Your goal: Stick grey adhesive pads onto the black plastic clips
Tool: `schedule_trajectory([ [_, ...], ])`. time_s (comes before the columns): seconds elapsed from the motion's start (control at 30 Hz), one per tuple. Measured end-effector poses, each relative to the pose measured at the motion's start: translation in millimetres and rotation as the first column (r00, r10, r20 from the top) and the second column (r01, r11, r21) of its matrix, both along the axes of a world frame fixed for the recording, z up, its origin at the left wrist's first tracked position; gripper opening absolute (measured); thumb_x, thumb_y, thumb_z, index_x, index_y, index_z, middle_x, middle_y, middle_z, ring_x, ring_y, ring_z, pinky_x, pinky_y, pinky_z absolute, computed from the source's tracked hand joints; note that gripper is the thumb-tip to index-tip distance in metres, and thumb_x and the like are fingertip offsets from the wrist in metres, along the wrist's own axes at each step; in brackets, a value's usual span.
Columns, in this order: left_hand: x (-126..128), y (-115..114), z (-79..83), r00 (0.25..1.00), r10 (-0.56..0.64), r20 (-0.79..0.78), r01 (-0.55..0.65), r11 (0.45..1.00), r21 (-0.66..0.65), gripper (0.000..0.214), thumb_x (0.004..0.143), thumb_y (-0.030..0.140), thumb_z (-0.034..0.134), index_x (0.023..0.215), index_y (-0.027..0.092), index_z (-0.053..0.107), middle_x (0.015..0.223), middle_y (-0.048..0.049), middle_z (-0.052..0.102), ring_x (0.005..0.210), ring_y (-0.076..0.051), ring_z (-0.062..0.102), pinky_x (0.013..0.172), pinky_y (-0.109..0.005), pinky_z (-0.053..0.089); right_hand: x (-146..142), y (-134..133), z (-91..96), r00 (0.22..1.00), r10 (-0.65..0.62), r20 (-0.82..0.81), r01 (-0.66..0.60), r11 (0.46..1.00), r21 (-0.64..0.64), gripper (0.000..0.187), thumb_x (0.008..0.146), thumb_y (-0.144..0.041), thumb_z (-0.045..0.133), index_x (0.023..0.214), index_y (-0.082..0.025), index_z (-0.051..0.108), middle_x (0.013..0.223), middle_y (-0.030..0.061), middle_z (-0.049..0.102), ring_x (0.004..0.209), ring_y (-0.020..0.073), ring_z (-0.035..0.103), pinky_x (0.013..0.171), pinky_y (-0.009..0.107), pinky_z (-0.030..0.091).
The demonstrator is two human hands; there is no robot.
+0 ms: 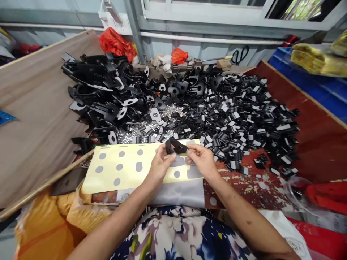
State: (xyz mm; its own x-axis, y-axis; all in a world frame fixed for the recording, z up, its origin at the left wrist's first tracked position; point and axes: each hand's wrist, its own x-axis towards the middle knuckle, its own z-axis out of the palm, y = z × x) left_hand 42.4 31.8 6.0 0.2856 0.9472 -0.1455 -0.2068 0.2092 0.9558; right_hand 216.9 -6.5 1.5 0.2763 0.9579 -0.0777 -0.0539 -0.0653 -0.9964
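A black curved bracket-like part (178, 146) with a hole is held up between both hands, just above a yellow sheet (108, 177). My left hand (160, 163) pinches its looped left end between thumb and fingers. At the flat right end, my right hand (202, 159) has its thumb and fingertips closed on the part. Whether a small piece also lies under the right fingertips I cannot tell. Grey round spots and larger grey patches mark the yellow sheet, which lies over a silvery-grey sheet (179, 195) in front of my body.
Behind the sheet lie heaped larger black parts (100, 79), a pile of small black clips (238, 115) and scattered shiny metal bits (127, 134). Wooden boards (40, 97) wall the left side. Black-handled scissors (240, 55) rest at the back. An orange bag (54, 227) sits front left.
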Motion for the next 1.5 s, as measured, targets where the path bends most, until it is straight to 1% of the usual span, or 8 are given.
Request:
schedule_trajectory([
  [0.2, -0.2, -5.9, 9.3, 0.977, 0.179, -0.113, -0.151, 0.964, 0.218, 0.057, 0.075, 0.023, 0.089, 0.120, 0.027, 0.054, 0.103, -0.0016, 0.066, 0.099, -0.020, 0.067, 0.087, -0.028, 0.054, -14.7, -7.9, -1.1, 0.994, 0.044, -0.101, -0.047, 0.998, -0.036, 0.036, 0.079, -0.051, 0.080, 0.096, -0.019, 0.076, 0.065, -0.0016, 0.067, 0.054, 0.0140, 0.062, 0.055, 0.028, 0.058],
  [0.37, -6.8, 15.9, 11.7, 0.986, -0.097, -0.139, 0.087, 0.993, -0.079, 0.068, 0.082, 0.027, 0.078, 0.141, 0.029, 0.044, 0.082, 0.0029, 0.063, 0.058, -0.017, 0.066, 0.046, -0.021, 0.043, -7.4, -27.1, -16.3, 0.929, 0.138, 0.344, -0.164, 0.985, 0.048, 0.023, 0.095, -0.032, 0.060, 0.105, -0.022, 0.078, 0.090, 0.0058, 0.074, 0.079, 0.0208, 0.070, 0.074, 0.035, 0.061],
  [0.53, -14.2, 43.7, 1.2, 0.975, -0.209, -0.079, 0.176, 0.935, -0.308, 0.056, 0.075, 0.017, 0.076, 0.124, 0.023, 0.051, 0.077, 0.0004, 0.065, 0.059, -0.020, 0.072, 0.051, -0.024, 0.055, 1.8, -32.7, -30.1, 0.696, 0.055, 0.716, -0.226, 0.963, 0.146, 0.037, 0.091, -0.006, 0.049, 0.106, -0.022, 0.079, 0.121, 0.0133, 0.074, 0.115, 0.0279, 0.066, 0.103, 0.047, 0.052],
  [0.67, -14.8, 54.0, -4.4, 0.988, -0.151, -0.022, 0.132, 0.918, -0.375, 0.064, 0.074, 0.012, 0.077, 0.130, 0.027, 0.049, 0.084, -0.0018, 0.068, 0.057, -0.019, 0.072, 0.055, -0.029, 0.061, 11.4, -31.9, -26.2, 0.752, 0.239, 0.614, -0.332, 0.942, 0.040, 0.027, 0.095, -0.013, 0.056, 0.099, -0.025, 0.080, 0.112, 0.0078, 0.079, 0.109, 0.0265, 0.067, 0.101, 0.045, 0.051],
  [0.83, -11.7, 55.4, 2.1, 0.998, -0.036, 0.054, 0.056, 0.903, -0.426, 0.060, 0.075, 0.004, 0.076, 0.124, 0.027, 0.051, 0.090, -0.0019, 0.065, 0.075, -0.020, 0.074, 0.067, -0.036, 0.066, 33.9, -33.5, -2.7, 0.778, 0.586, 0.225, -0.603, 0.798, 0.008, 0.016, 0.088, -0.034, 0.076, 0.099, -0.023, 0.079, 0.102, 0.0055, 0.075, 0.098, 0.0240, 0.069, 0.093, 0.037, 0.052],
  [0.97, -14.6, 36.1, 19.7, 0.982, -0.095, 0.164, 0.141, 0.943, -0.300, 0.067, 0.074, 0.011, 0.083, 0.130, 0.031, 0.054, 0.096, -0.0013, 0.063, 0.080, -0.019, 0.069, 0.069, -0.036, 0.065, 32.3, -31.8, 13.6, 0.961, 0.180, 0.210, -0.226, 0.950, 0.217, 0.015, 0.082, -0.023, 0.079, 0.093, -0.025, 0.070, 0.091, 0.0003, 0.068, 0.090, 0.0196, 0.065, 0.087, 0.033, 0.051],
  [1.07, -15.6, 15.8, 32.5, 0.947, -0.135, 0.292, 0.224, 0.928, -0.297, 0.060, 0.078, 0.027, 0.087, 0.131, 0.030, 0.058, 0.104, -0.0036, 0.064, 0.083, -0.017, 0.066, 0.071, -0.031, 0.062, 19.6, -27.7, 19.3, 0.969, -0.046, 0.243, -0.020, 0.965, 0.260, 0.016, 0.083, -0.017, 0.075, 0.095, -0.025, 0.069, 0.088, -0.0004, 0.067, 0.085, 0.0182, 0.063, 0.084, 0.032, 0.050],
  [1.5, -4.2, -8.1, 33.8, 0.855, -0.095, 0.510, 0.306, 0.886, -0.349, 0.039, 0.094, 0.047, 0.072, 0.126, 0.027, 0.062, 0.106, -0.0061, 0.062, 0.081, -0.018, 0.062, 0.072, -0.039, 0.063, -12.9, -18.5, 9.0, 0.964, -0.138, 0.229, 0.069, 0.956, 0.286, 0.007, 0.085, -0.022, 0.073, 0.090, -0.023, 0.069, 0.087, 0.0013, 0.069, 0.086, 0.0196, 0.064, 0.083, 0.035, 0.052],
])
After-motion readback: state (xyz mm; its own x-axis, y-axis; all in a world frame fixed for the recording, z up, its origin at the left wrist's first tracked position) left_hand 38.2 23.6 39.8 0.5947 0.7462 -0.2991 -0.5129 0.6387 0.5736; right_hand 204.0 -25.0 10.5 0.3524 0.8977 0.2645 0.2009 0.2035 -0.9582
